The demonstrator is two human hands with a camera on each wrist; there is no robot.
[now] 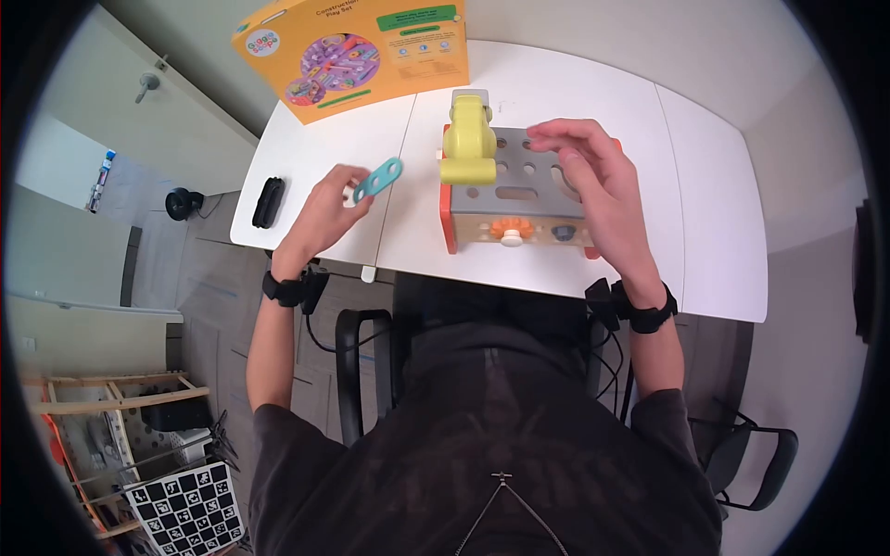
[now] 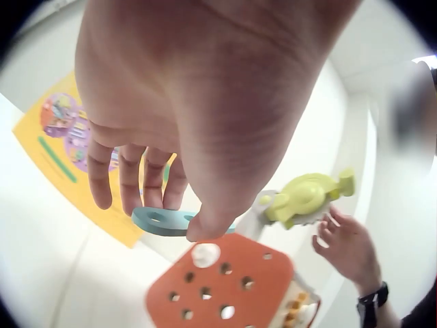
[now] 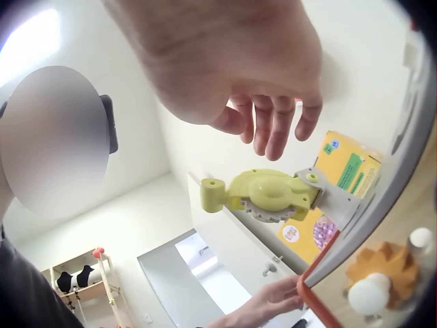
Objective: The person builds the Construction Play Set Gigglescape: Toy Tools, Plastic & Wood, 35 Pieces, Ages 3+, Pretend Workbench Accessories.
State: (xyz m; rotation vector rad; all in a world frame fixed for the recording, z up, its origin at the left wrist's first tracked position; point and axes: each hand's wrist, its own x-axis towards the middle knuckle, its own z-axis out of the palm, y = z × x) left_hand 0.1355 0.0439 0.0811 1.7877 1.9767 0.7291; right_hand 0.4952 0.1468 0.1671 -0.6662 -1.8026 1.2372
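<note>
My left hand (image 1: 326,211) pinches a teal toy strip with round holes (image 1: 378,180) between thumb and fingers, left of the toy workbench. In the left wrist view the thumb lies over one end of the teal strip (image 2: 162,221). The workbench has a grey top with holes (image 1: 515,195) and orange-red end panels (image 2: 220,283). A lime-green toy saw piece (image 1: 470,139) with a grey toothed disc stands at its left end. My right hand (image 1: 604,185) is over the right part of the grey top, its fingers loosely bent and holding nothing.
A yellow play-set box (image 1: 357,60) stands at the back left of the white table (image 1: 607,83). Near the left edge lies a black case-like object (image 1: 268,202). An orange gear with a white knob (image 1: 511,232) sits on the workbench's front side.
</note>
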